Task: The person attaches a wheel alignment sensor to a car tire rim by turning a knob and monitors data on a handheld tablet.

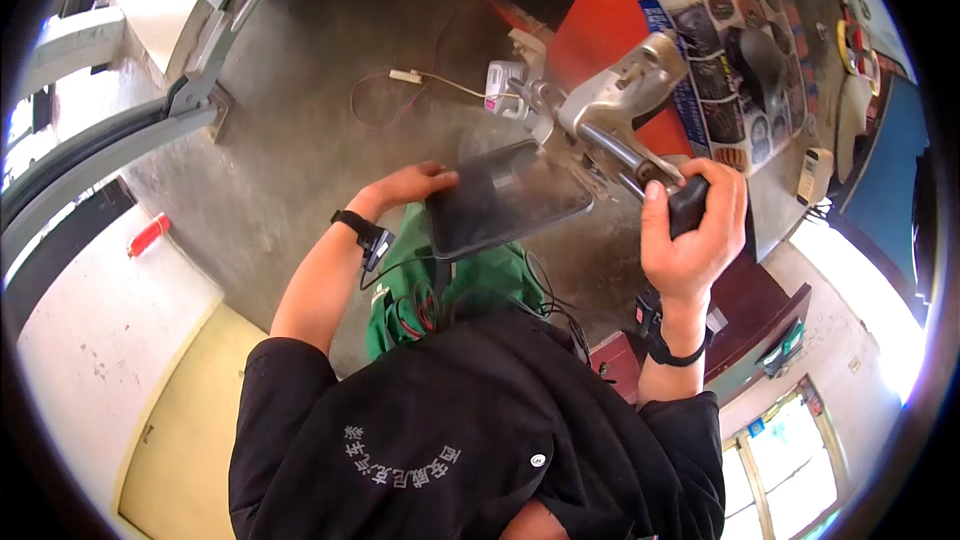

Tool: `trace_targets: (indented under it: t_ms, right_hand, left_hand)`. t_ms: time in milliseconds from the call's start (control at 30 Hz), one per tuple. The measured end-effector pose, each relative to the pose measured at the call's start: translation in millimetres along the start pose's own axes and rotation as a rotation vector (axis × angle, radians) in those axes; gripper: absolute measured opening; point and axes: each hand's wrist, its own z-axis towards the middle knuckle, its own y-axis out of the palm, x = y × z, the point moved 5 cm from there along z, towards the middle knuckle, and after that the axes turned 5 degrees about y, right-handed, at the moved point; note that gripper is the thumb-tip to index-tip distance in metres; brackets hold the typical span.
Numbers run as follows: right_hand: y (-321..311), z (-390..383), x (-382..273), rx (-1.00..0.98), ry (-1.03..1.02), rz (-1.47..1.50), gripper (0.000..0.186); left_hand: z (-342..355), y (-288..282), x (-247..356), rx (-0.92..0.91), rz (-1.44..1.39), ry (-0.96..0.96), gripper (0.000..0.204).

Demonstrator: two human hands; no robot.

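Note:
My right hand (697,230) is closed around a black rounded handle (688,208) at the end of a shiny metal rod. The rod belongs to a silver-grey metal machine (622,90) standing in front of me. My left hand (405,187) is at the left edge of a flat dark panel (510,205) with rounded corners, its thumb on top and its other fingers mostly hidden. This panel lies tilted over my green-trousered legs, and its right end reaches close to the machine's metal parts. I cannot make out whether the two touch.
A white bottle (505,90) stands behind the panel. A pale power strip (405,76) with its cord lies on the floor. To the right are an orange-red board (603,15), a printed picture sheet (695,25) and a dark brown table (750,310). A metal frame (190,100) rises on the left.

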Motion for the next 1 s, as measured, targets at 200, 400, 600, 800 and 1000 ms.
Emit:
trace_targets:
  t_ms: [200,400,600,800,1000]
  right_hand:
    - [13,7,-3,-0.012,-0.003,-0.011,0.030]
    - [10,9,-8,-0.081,-0.012,-0.076,0.032]
    - [7,12,-20,-0.114,0.051,-0.126,0.036]
    - [0,17,-5,-0.141,0.033,-0.003,0.029]
    - [-29,-4,-36,-0.180,0.061,0.085,0.025]
  left_hand:
    - [11,-8,-4,-0.024,-0.104,0.075,0.069]
    - [44,1,10,-0.099,0.203,0.156,0.070]
    - [34,12,87,-0.144,0.346,0.196,0.071]
    - [-20,9,108,-0.113,0.179,0.193,0.094]
    - [-34,42,25,-0.189,0.037,0.063,0.085]
